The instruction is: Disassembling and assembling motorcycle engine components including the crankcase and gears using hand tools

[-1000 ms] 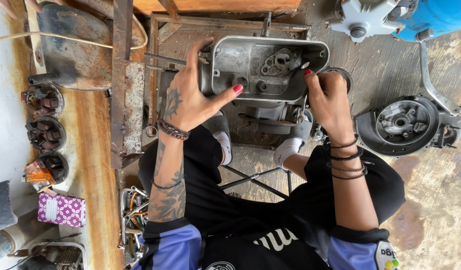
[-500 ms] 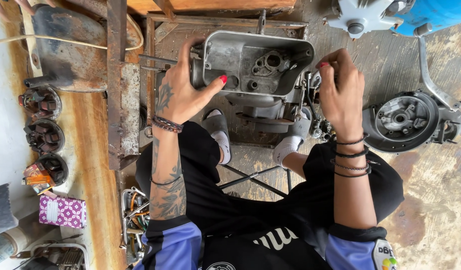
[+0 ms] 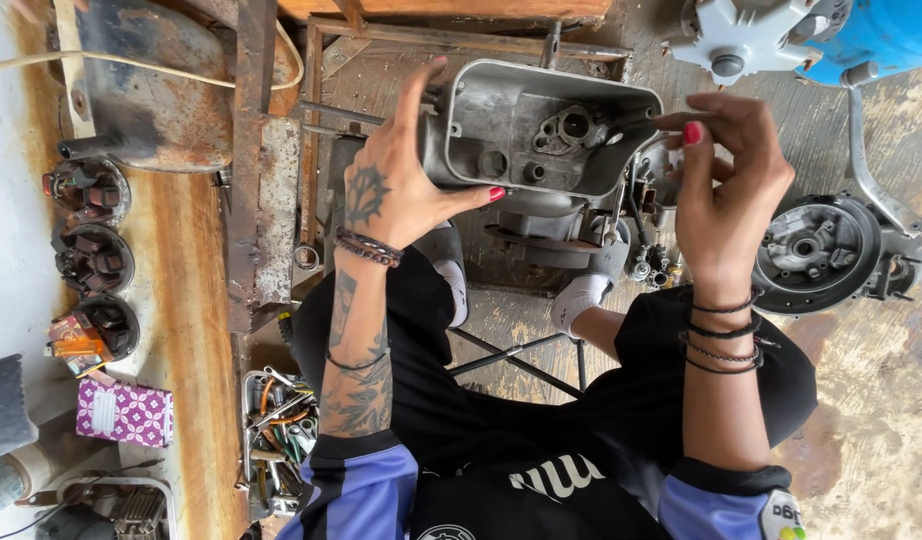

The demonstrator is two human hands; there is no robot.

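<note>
My left hand [image 3: 396, 190] is shut on the left side of a grey cast-metal engine casing [image 3: 541, 125], thumb under its lower rim, holding it up with the hollow side facing me. My right hand [image 3: 726, 190] hovers at the casing's right edge. Its thumb and forefinger are drawn close together near the rim, and I cannot make out whether anything small sits between them. Below the casing sits a larger engine block [image 3: 551, 225] with small fittings [image 3: 646, 265] beside it.
A round grey engine housing [image 3: 816, 250] lies on the floor at right. A white fan part [image 3: 731, 40] and a blue body [image 3: 881, 30] are at top right. A rusty bench [image 3: 256, 170], wound coils [image 3: 91, 260], a purple patterned box [image 3: 124, 412] and a tool tray [image 3: 281, 430] are at left.
The casing has been lifted and tilted toward me by my left hand. My right hand has come off its right side and now sits just beside the rim.
</note>
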